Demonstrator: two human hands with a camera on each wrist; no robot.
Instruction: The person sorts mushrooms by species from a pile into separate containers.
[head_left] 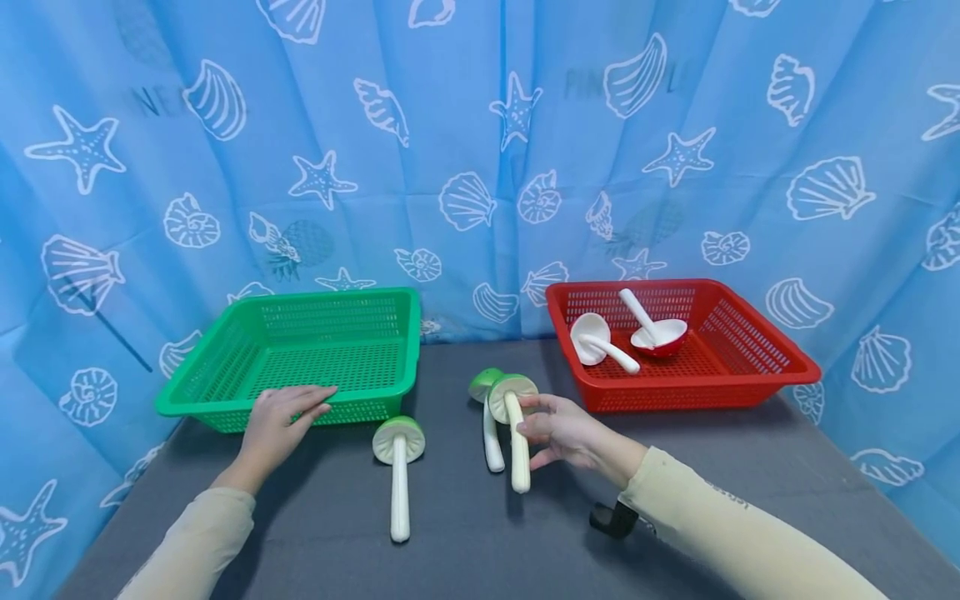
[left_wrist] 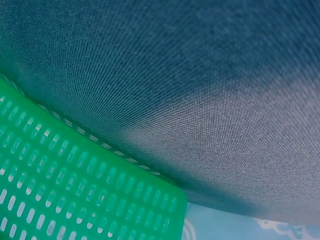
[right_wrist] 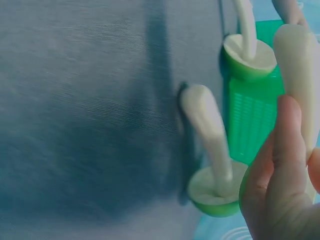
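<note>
My right hand (head_left: 558, 429) pinches the pale stem of a green-capped toy mushroom (head_left: 519, 450), its cap's underside facing me. Just left of it and partly behind lies a second green toy mushroom (head_left: 492, 437) on the grey cloth. Farther left, another one (head_left: 400, 483) lies with its stem toward me, by the corner of the green basket (head_left: 411, 350). My left hand (head_left: 281, 421) rests at that basket's near rim, fingers fairly straight. In the right wrist view, fingers and thumb are around the held stem (right_wrist: 297, 60); its cap is out of sight there.
A red basket (head_left: 705, 396) at the back right holds two red toy mushrooms with white stems, one tilted (head_left: 592, 342) and one cap-down (head_left: 660, 337). Behind both baskets hangs a blue shell-print curtain (head_left: 465, 150). A black strap piece (head_left: 613, 518) hangs under my right wrist.
</note>
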